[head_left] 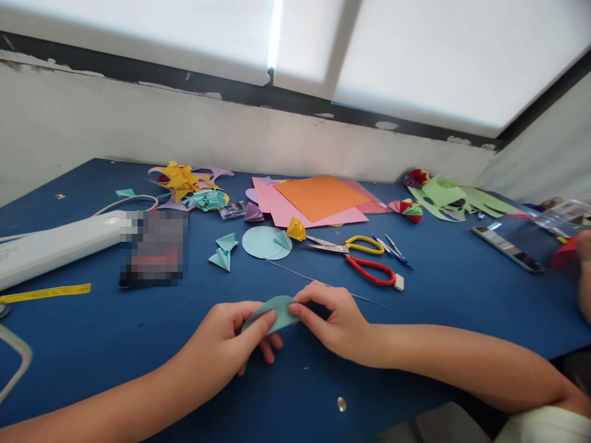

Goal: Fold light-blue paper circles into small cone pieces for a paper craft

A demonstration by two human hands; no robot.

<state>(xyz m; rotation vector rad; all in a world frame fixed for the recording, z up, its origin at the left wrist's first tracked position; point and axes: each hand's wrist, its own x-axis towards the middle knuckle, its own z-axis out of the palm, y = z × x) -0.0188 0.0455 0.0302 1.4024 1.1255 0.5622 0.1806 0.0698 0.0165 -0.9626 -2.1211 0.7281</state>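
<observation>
No text can be read. At the left of the frame, the marks on the yellow strip (50, 293) and the white device (69, 241) are too faint to make out, and the dark packet (159, 246) is pixelated.

Craft workspace; coloured paper (322, 198), scissors (340, 248), blue tabletop (455, 292)

Held paper (282, 307) looks matt, scissor blades (339, 248) shiny metal.

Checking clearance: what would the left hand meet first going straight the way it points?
Most likely the right hand, pinching the other end of the teal paper that both hands hold; exact depth is unclear.
</observation>
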